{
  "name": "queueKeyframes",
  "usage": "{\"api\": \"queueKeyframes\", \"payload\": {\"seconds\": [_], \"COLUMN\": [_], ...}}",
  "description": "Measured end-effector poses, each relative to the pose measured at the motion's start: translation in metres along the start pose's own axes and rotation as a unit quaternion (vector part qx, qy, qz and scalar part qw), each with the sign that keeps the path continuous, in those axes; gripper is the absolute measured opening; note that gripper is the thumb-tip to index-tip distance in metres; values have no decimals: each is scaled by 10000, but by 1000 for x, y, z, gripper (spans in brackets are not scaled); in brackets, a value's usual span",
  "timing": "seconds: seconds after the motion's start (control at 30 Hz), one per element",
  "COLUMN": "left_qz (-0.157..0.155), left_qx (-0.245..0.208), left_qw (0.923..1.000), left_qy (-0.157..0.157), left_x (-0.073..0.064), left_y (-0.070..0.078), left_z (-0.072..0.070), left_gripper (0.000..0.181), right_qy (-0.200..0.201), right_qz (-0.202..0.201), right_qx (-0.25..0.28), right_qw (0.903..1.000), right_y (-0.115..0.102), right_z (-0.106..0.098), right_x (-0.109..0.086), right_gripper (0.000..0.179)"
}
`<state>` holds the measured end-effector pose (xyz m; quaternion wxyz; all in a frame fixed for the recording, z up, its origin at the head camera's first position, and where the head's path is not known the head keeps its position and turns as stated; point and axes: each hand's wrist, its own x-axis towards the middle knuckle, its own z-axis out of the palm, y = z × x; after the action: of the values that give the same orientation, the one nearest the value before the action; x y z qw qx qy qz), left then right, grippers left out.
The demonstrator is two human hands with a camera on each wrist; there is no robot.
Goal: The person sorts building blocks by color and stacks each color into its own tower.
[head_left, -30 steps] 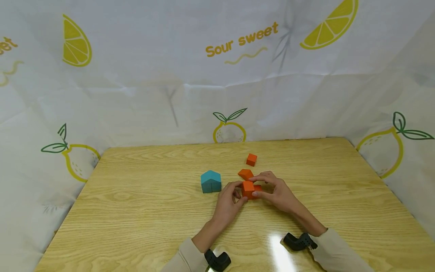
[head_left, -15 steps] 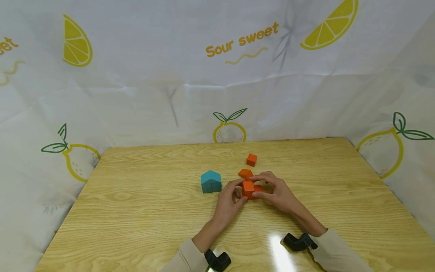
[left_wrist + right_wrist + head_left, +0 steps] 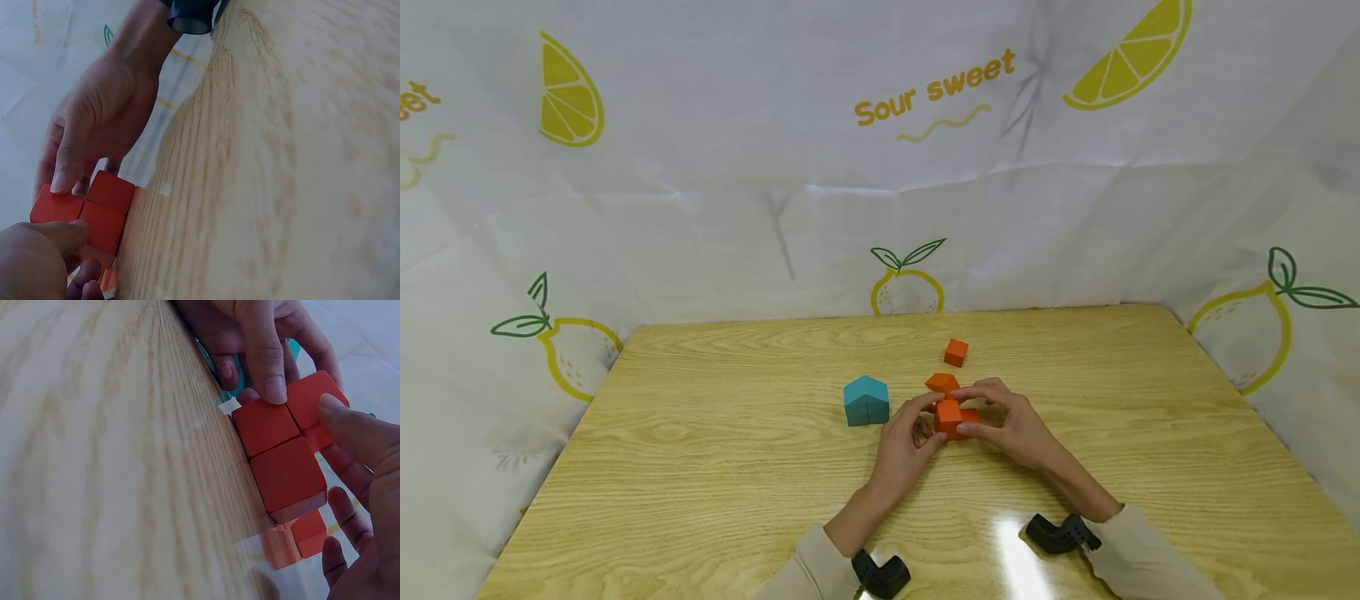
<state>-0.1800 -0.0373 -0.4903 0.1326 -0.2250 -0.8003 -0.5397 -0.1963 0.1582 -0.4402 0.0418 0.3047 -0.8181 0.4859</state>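
Observation:
Two orange cubes stand side by side on the table, the right one (image 3: 287, 478) and the left one (image 3: 265, 428). A third orange cube (image 3: 948, 408) sits on top of the left one. My right hand (image 3: 1011, 425) pinches the upper cube, thumb on its near face and index finger at the back. From the left, my left hand (image 3: 902, 446) holds the stack, its thumb (image 3: 275, 387) at the seam between the upper and lower left cubes. Directly behind the stack lies an orange wedge-shaped block (image 3: 942, 382), partly hidden by the fingers.
Another orange block (image 3: 956, 352) lies farther back on the wooden table (image 3: 737, 475). Left of my left hand stands a teal house-shaped group of blocks (image 3: 866, 402) with a peaked top. A lemon-print cloth (image 3: 737, 233) hangs behind the table.
The left index fingertip has shifted slightly to the right and back, behind the upper cube. The cubes and the right hand look unmoved.

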Motion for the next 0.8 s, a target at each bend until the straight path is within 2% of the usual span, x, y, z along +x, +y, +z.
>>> {"api": "queueKeyframes", "payload": {"seconds": [0.8], "left_qz": [48], "left_qx": [-41], "left_qw": [10000], "left_qy": [21], "left_x": [0], "left_y": [0], "left_z": [0], "left_gripper": [54], "right_qy": [-36], "right_qz": [23], "right_qx": [73], "right_qw": [10000], "right_y": [1], "right_z": [-2], "right_x": [0], "right_gripper": [37]}}
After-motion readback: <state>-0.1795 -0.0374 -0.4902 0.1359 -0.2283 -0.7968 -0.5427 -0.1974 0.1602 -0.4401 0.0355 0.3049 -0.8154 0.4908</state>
